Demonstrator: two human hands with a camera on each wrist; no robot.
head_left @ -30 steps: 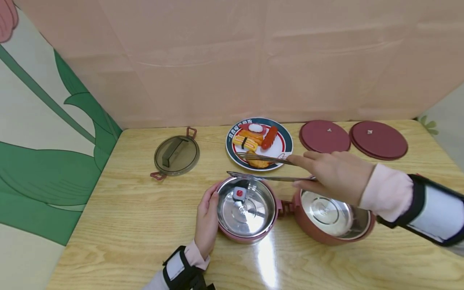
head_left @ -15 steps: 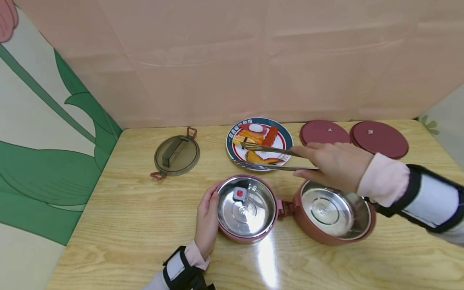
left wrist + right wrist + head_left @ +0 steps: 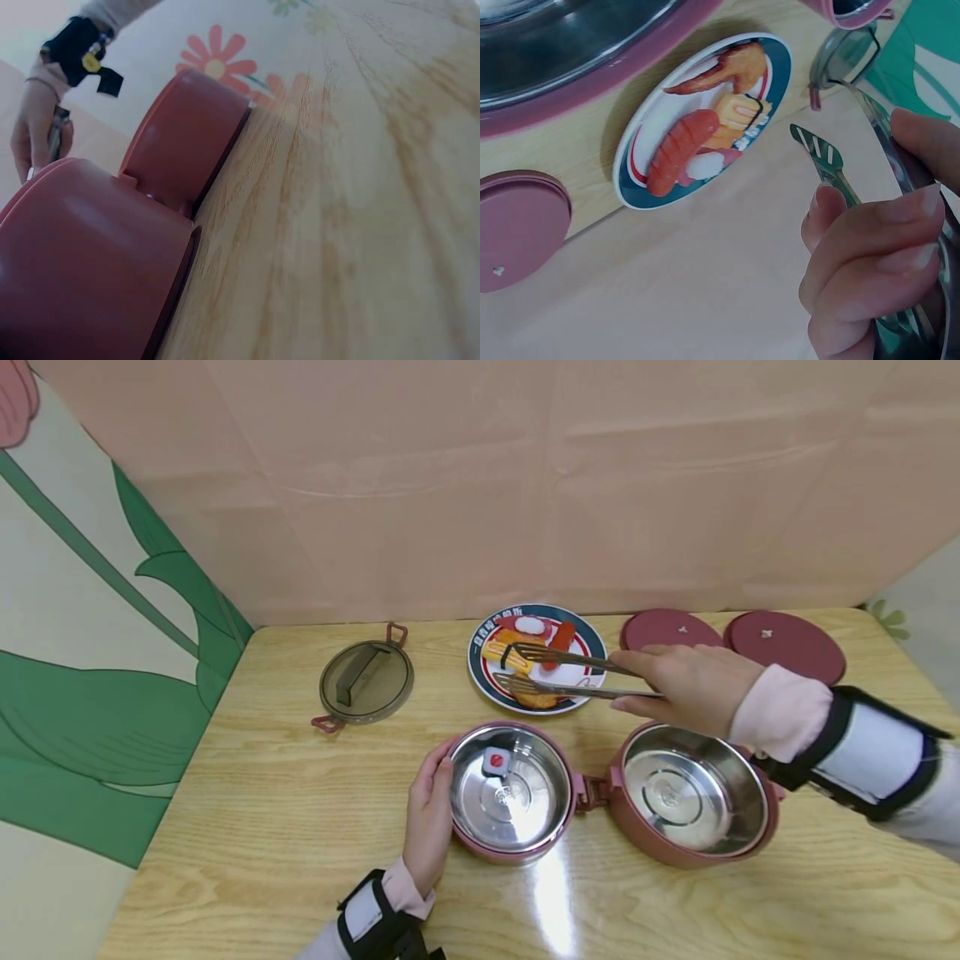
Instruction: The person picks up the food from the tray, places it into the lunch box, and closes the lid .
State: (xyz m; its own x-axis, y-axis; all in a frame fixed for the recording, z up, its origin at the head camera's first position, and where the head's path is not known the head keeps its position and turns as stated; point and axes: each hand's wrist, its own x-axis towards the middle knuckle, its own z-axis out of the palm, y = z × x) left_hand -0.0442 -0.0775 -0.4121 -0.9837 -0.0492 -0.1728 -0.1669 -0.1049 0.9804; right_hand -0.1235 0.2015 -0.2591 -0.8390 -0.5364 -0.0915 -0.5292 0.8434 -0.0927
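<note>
My right hand [image 3: 686, 685] holds metal serving tongs [image 3: 592, 691], their two arms apart. The slotted tips are over the plate [image 3: 595, 647], with nothing seen between them. On the plate lie a red sausage [image 3: 682, 152], a chicken wing [image 3: 744, 69] and a yellow piece with a dark band [image 3: 498, 652]. My left hand [image 3: 429, 814] grips the left side of a small pink, steel-lined lunch container [image 3: 517, 827]. Inside it sits a small white sushi roll [image 3: 497, 761] with a red centre. The left wrist view shows the container's outer wall [image 3: 90, 255], but not the left hand.
A larger steel-lined container [image 3: 675, 843] stands to the right, touching the small one at its latch. Two dark red round lids [image 3: 786, 647] lie at the back right. A brownish see-through lid [image 3: 382, 689] with clips lies at the left. A pink sheet [image 3: 480, 485] hangs behind the table.
My right hand has moved the tongs away from above the small container to over the plate. The left hand, the containers and the sushi roll have stayed in place.
</note>
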